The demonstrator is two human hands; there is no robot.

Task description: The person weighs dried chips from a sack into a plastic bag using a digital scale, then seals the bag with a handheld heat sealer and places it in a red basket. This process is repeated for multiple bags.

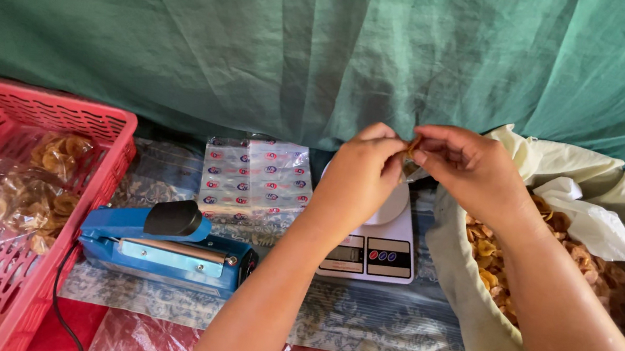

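Note:
Both my hands meet above a white kitchen scale [371, 249]. My left hand [361, 176] and my right hand [470, 167] pinch a small clear plastic bag [411, 167] between them, with a few golden chips showing at its top. The bag is mostly hidden by my fingers. To the right, a big cream sack [470, 328] lies open, full of fried banana chips [492, 262]. A stack of printed clear bags [255, 176] lies left of the scale.
A blue impulse sealer [168, 249] with a black knob sits on a patterned cloth, its black cord trailing down. A red plastic basket [97, 170] at the left holds filled chip packets [32, 197]. A green tarp [307, 36] hangs behind.

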